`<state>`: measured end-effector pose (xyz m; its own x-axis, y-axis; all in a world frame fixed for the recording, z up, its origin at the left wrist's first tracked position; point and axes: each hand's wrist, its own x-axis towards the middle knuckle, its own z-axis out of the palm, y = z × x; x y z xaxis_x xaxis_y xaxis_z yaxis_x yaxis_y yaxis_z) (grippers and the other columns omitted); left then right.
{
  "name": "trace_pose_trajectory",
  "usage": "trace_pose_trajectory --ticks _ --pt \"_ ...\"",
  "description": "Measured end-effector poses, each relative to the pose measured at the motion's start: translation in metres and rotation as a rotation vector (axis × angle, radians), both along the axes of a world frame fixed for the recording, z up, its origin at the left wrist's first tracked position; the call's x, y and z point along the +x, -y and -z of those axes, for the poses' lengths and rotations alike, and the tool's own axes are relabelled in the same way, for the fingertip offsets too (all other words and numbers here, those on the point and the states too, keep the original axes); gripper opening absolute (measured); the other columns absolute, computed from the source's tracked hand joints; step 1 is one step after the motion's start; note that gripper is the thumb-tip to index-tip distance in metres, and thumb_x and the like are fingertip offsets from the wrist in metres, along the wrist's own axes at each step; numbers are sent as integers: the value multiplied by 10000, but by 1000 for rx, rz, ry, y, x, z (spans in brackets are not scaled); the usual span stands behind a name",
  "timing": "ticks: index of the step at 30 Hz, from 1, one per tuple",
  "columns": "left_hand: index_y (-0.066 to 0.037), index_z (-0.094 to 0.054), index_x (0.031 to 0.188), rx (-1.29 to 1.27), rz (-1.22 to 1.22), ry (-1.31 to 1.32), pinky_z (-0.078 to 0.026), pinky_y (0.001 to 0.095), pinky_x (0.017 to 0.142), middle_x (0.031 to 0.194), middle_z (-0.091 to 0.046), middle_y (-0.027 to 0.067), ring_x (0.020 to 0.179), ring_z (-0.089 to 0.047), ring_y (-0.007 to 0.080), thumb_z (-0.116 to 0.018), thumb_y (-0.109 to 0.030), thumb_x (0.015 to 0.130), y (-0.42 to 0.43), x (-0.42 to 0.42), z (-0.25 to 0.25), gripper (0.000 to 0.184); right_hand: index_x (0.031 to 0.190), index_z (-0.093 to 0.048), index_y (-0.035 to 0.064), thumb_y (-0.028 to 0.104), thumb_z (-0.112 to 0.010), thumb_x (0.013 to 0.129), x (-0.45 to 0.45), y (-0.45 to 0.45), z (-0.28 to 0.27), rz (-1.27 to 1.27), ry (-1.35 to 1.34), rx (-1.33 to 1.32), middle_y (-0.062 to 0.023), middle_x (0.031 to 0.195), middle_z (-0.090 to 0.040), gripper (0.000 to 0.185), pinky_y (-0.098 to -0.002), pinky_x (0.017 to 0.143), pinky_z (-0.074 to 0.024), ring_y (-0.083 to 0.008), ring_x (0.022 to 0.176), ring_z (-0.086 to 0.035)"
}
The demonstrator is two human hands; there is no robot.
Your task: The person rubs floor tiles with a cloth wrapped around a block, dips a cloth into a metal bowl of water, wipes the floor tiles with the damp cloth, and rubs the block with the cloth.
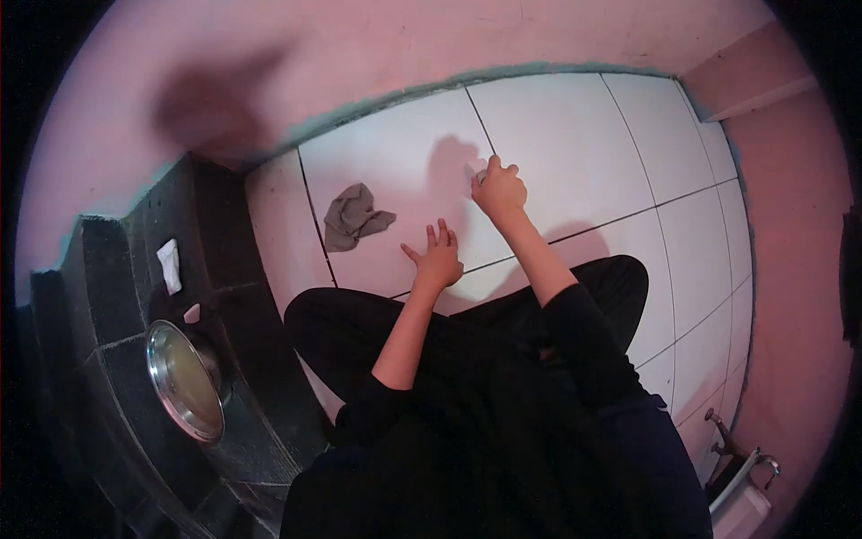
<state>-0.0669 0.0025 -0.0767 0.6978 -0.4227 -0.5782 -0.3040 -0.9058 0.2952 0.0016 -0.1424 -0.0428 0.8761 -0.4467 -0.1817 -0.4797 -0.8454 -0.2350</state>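
Observation:
My right hand (500, 190) is closed over the white tiled floor (557, 135). A small pale grey thing (470, 172) shows at its fingers, too little of it visible to name. Lower and to the left, my left hand (438, 262) has its fingers spread and holds nothing; whether it touches the tile, I cannot tell. A crumpled grey cloth (357, 217) lies on the floor left of both hands.
On the dark tiled step (242, 359) at left stands a metal basin (186, 381) with cloudy liquid. Beside it lie a small pale piece (192, 313) and a crumpled white item (169, 266). Pink walls (377, 45) border the floor. A metal-handled object (741, 476) stands lower right.

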Motion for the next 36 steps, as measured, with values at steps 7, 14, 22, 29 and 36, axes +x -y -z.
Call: trace_pose_trajectory --ticks 7,14,22,29,36 --pt "-74 -222 1368 32 59 42 -47 788 858 1477 -3 106 1354 -70 303 -487 -240 781 -8 -1 4 664 1085 -448 75 356 -604 754 19 4 5 2 67 24 -252 986 -507 462 -416 625 -522 -379 791 -610" --pt "-114 -245 1370 -17 49 151 -20 780 868 1481 -13 79 1359 -78 263 -486 -232 770 -14 -10 5 658 1034 -490 105 310 -628 734 -83 7 8 -148 140 30 -252 918 -504 388 -419 558 -519 -381 689 -605" --pt "-99 -243 1373 15 31 125 -27 758 896 1482 -1 80 1361 -55 267 -479 -243 774 -8 -9 5 659 936 -480 110 311 -656 721 -165 6 -3 -93 119 32 -200 825 -519 343 -448 546 -491 -391 664 -585" --pt "-55 -283 1348 21 17 144 -29 761 895 1472 -82 96 1351 -117 280 -488 -212 767 -2 -6 2 635 936 -474 82 301 -649 729 -127 5 -3 -42 94 46 -218 840 -510 348 -451 549 -498 -396 652 -583" --pt "-34 -268 1343 33 46 70 -74 769 878 1466 -62 143 1337 -121 355 -444 -225 809 1 1 6 595 1072 -477 80 273 -606 746 -59 9 -4 12 47 44 -239 928 -499 401 -421 589 -522 -377 700 -616"
